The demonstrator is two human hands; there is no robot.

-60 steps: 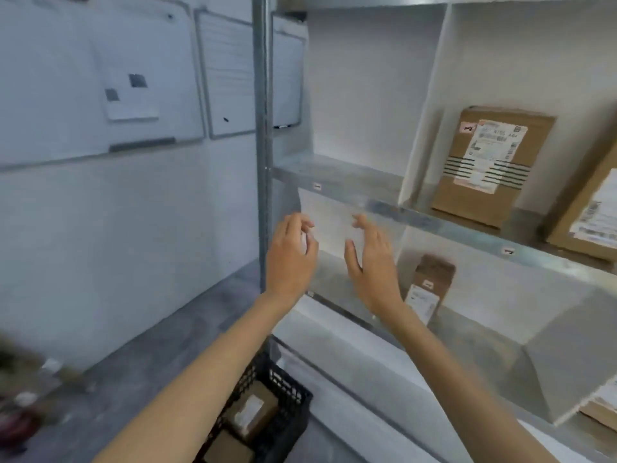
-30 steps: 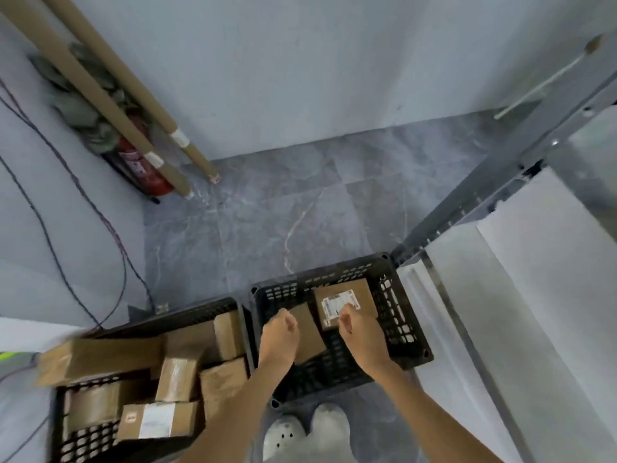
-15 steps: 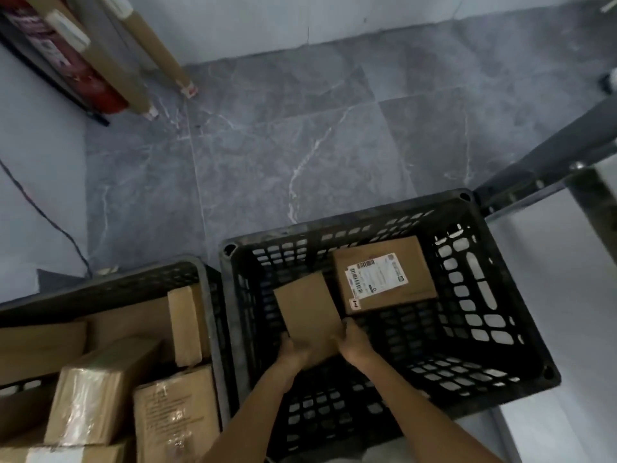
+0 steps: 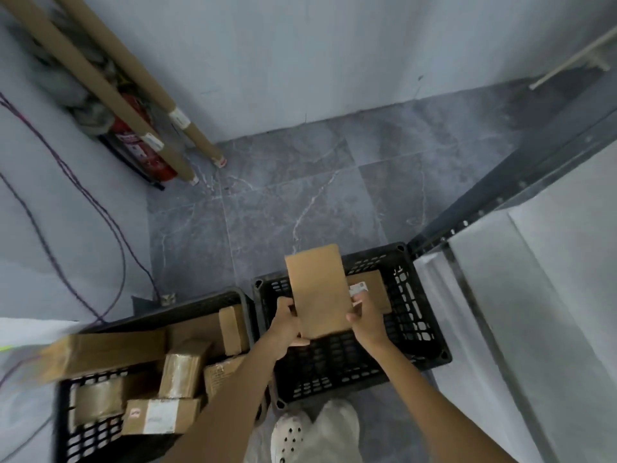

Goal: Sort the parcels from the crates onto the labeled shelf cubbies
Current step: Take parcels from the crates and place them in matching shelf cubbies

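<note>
A flat brown cardboard parcel (image 4: 317,289) is held up above the right black crate (image 4: 424,332), plain side toward me. My left hand (image 4: 283,324) grips its lower left edge and my right hand (image 4: 365,317) grips its lower right edge. One more labeled parcel (image 4: 372,289) lies in that crate, partly hidden behind the held parcel. The left black crate (image 4: 63,429) holds several brown parcels (image 4: 180,372).
The grey metal shelf frame (image 4: 521,182) with white panels rises on the right. Cardboard tubes (image 4: 110,85) and a red fire extinguisher (image 4: 147,152) lean in the far left corner. Cables (image 4: 76,195) hang along the left wall. Grey tiled floor lies beyond the crates.
Two seconds ago both hands were empty at the shelf. I then bent to the right crate, took the flat parcel in both hands, and have lifted it out above the crate.
</note>
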